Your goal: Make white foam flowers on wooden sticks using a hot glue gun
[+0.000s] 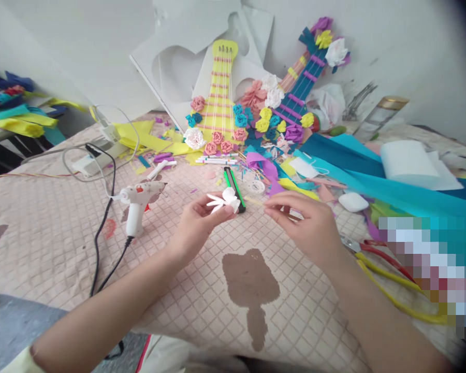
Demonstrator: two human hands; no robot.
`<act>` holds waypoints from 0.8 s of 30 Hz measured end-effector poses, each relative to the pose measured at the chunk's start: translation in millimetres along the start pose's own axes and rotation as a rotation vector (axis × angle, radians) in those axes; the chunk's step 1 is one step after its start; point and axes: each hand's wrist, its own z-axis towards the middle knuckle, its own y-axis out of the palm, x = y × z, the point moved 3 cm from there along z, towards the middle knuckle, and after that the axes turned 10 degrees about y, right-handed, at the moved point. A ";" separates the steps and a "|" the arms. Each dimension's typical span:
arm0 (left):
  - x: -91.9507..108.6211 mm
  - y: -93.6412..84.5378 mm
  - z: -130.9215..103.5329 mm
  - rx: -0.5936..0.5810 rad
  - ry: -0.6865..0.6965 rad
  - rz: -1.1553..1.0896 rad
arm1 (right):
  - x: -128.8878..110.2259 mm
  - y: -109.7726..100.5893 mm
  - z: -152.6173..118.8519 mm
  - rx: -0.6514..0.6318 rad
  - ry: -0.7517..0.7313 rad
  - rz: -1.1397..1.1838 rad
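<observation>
My left hand (pixel 204 217) pinches a white paper flower (pixel 230 197) with several narrow petals spread out to its left. Between the thumb and fingertips of my right hand (pixel 305 220) is a thin pale wooden stick (pixel 255 201), its tip pointing left toward the flower. A small gap seems to separate stick and flower. Behind the flower lies a green and black utility knife (pixel 233 182), partly covered by it. To the left of my hands, a white hot glue gun (pixel 135 210) rests on the quilted tablecloth (pixel 171 300).
Two flower-trimmed paper guitars, one yellow (pixel 220 93) and one blue (pixel 301 93), lean at the back. Yellow-handled scissors (pixel 396 298) and red-handled pliers (pixel 392 259) lie right. A power strip (pixel 101 155) with cables sits left. Blue crepe paper (pixel 357 173) and a white roll (pixel 409 166) lie back right.
</observation>
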 end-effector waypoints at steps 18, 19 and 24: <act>5.6 16.4 -14.5 -0.212 -0.050 0.266 | 6.2 13.8 -3.1 -0.293 0.275 0.386; 4.7 16.6 -14.9 -0.224 -0.050 0.266 | 5.5 14.9 -4.0 -0.315 0.269 0.404; 4.3 16.9 -16.4 -0.257 -0.052 0.290 | 2.6 17.1 -4.9 -0.363 0.274 0.410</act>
